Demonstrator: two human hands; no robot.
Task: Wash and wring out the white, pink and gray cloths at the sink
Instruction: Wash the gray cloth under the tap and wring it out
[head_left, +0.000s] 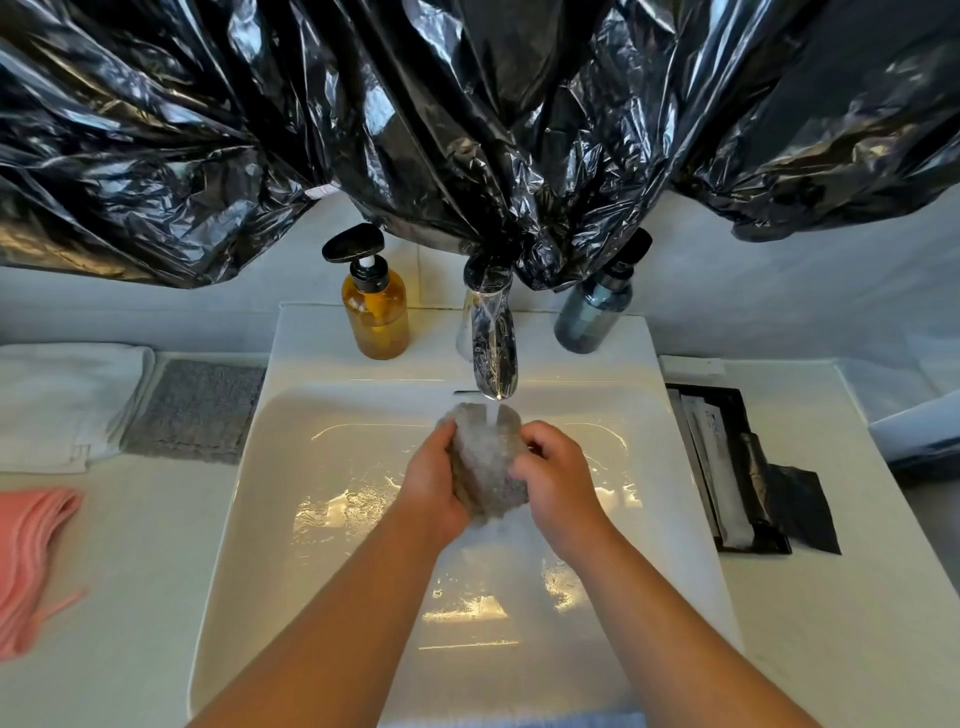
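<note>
Gripping a bunched, wet gray cloth (485, 457) from both sides, the two hands hold it above the sink (311, 467) basin, just below the tap spout (491, 338). Left hand (434, 488): fingers curled round the cloth's left flank, closed firmly on it. Right hand (558, 478): fingers curled onto the right flank, knuckles up, likewise closed on the cloth. The cloth sits between the two palms; its upper end sticks out beyond the fingers toward the spout, and its lower end hangs just under the heels of the hands. A water stream (492, 415) falls from the spout onto the top of the cloth, and the basin floor beneath shows rippled water. On the worktop (130, 571) left of the sink: a folded white cloth (57, 400) at the back, a flat second gray cloth (197, 410) just beside it and nearer the sink, and a pink cloth (31, 551) further forward at the picture's edge, well apart from the hands. An amber pump bottle (375, 306) stands left of the tap, a blue-gray bottle (592, 317) right of it. A black tray (727, 467) with packets lies right of the sink. Black plastic sheeting (467, 130) hangs over the wall behind.
</note>
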